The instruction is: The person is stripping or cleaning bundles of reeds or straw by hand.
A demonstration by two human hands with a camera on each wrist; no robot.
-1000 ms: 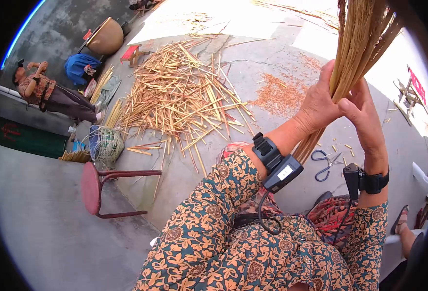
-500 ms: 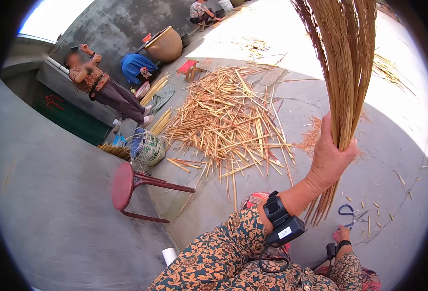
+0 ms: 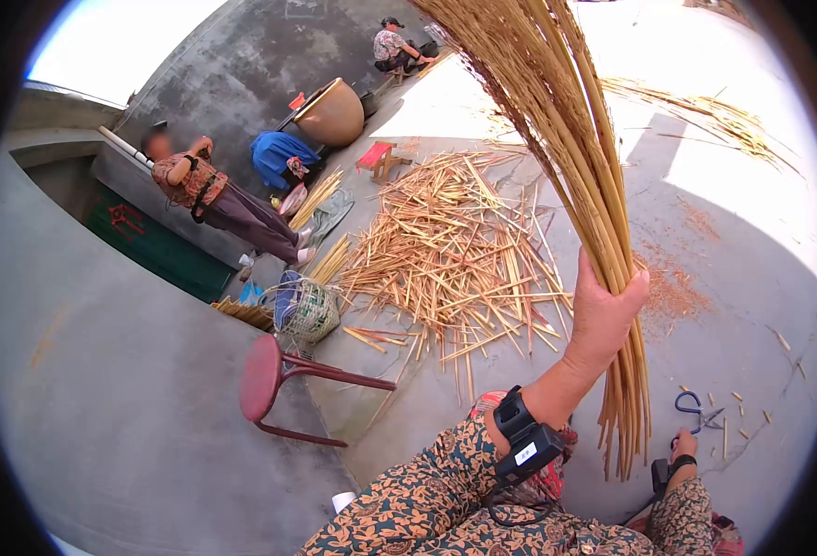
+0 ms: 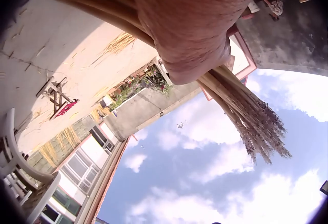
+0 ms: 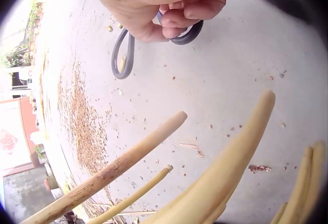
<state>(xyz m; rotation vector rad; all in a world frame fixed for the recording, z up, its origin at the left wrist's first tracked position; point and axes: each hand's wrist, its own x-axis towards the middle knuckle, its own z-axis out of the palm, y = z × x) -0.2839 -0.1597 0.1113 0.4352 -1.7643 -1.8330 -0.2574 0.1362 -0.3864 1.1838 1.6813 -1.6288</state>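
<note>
My left hand (image 3: 605,310) grips a bundle of dry sorghum stalks (image 3: 603,204) about its middle. Seed heads fan out above the fist; the cut ends hang below it. In the left wrist view, the bundle's brushy tips (image 4: 259,126) stick out past the hand against the sky. Low at the right, my right hand (image 3: 684,445) is down at a pair of scissors (image 3: 702,414) on the concrete. The right wrist view shows the right hand's fingers (image 5: 177,19) curled round one dark handle loop, the other loop (image 5: 131,55) lying free. Stalk ends (image 5: 220,167) hang close in front.
A large heap of cut stalks (image 3: 455,250) covers the floor ahead. To the left stand a red stool (image 3: 262,375), a woven basket (image 3: 314,310) and a standing person (image 3: 191,181). Reddish seed husks (image 3: 672,287) and short stalk pieces (image 3: 742,408) lie at the right.
My right hand has left the bundle, gone down to the scissors and taken hold of a handle. The left hand keeps the bundle, now leaning further left. The head view has swung rightward.
</note>
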